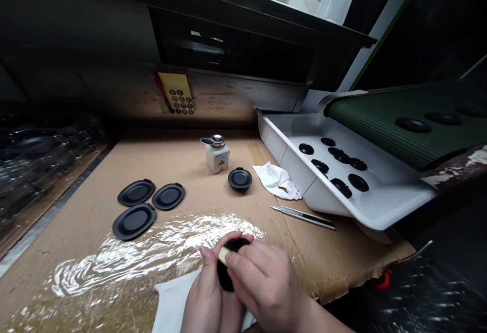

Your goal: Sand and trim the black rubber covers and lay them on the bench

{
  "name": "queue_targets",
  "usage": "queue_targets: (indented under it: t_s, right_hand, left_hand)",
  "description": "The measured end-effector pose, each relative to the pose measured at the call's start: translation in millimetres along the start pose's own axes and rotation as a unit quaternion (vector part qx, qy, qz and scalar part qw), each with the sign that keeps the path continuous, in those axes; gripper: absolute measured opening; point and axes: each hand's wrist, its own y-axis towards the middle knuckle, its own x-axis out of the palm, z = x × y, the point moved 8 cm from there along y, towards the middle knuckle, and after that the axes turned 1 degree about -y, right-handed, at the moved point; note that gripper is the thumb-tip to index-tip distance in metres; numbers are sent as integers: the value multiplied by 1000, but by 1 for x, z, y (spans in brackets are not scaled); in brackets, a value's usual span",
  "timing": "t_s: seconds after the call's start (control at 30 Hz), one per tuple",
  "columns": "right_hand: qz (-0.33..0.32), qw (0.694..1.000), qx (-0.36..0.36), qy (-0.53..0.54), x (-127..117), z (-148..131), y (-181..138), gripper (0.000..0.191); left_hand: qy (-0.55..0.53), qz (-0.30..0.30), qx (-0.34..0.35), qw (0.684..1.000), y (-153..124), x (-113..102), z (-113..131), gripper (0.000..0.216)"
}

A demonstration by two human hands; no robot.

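My left hand [205, 295] is closed around a round black plastic part [225, 278] near the front of the table, holding it tilted up on edge. My right hand [268, 274] pinches a small cream-coloured piece [223, 255] against the face of this part; most of the piece is hidden by my fingers, so its kind is unclear. Below my hands lies a white cloth [173, 295]. Farther off, a dished black part [240, 178] sits beside a white dispenser bottle [218, 158] with a metal top. Three flat black parts [134, 221] rest at the left.
On the cardboard-covered table [190, 191] are a crumpled white glove [276, 180] and a utility knife [303, 217]. A white bin [283, 155] with several black parts stands at the right, under the end of a green conveyor [373, 125]. Shiny clear tape covers the front cardboard.
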Motion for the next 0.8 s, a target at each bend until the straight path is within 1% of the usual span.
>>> queue_targets:
  t_s: [0.07, 0.1, 0.2, 0.3, 0.37, 0.4, 0.43, 0.5, 0.57, 0.6, 0.67, 0.73, 0.8]
  right_hand:
    - [-15, 1000, -11, 4, 1, -2, -2, 24]
    - [-13, 1000, -4, 3, 0, -1, -2, 24]
    - [22, 999, 44, -19, -3, 4, 1, 22]
    - [47, 996, 66, -35, 0, 2, 12, 20]
    - [50, 995, 83, -21, 0, 4, 22, 19]
    - [50, 994, 96, 3, -2, 7, 25, 17]
    - [56, 992, 110, 35, -6, 12, 28, 15]
    - [92, 981, 143, 91, -24, 25, 27, 13]
    - [121, 971, 177, 104, -44, 40, 19, 14]
    - [117, 970, 188, 96, -50, 45, 13, 14]
    - [68, 977, 183, 80, -51, 48, 2, 16]
    - [6, 988, 138, 71, -44, 40, -7, 19]
    - [-29, 994, 90, 57, -35, 28, -15, 22]
  left_hand:
    - [6, 2, -6, 1000, 0, -1, 0, 41]
    - [7, 3, -5, 1000, 0, -1, 0, 40]
    - [0, 8, 10, 1000, 0, -2, 2, 38]
    - [1, 25, 12, 1000, 0, -4, 2, 32]
    - [2, 36, 0, 999, -2, -4, -1, 28]
    - [-1, 36, -5, 999, -2, -4, -2, 27]
    - [-8, 33, -6, 999, -3, -3, -2, 29]
    - [-23, 24, 1, 999, -3, -2, -1, 35]
    - [-23, 28, 2, 999, -2, -3, 0, 39]
    - [-20, 34, -2, 999, -1, -4, 0, 40]
    - [-13, 38, -9, 999, 0, -5, 0, 39]
    - [-9, 25, -12, 1000, -1, -1, 0, 38]
    - [-1, 8, -14, 1000, -2, 3, -1, 36]
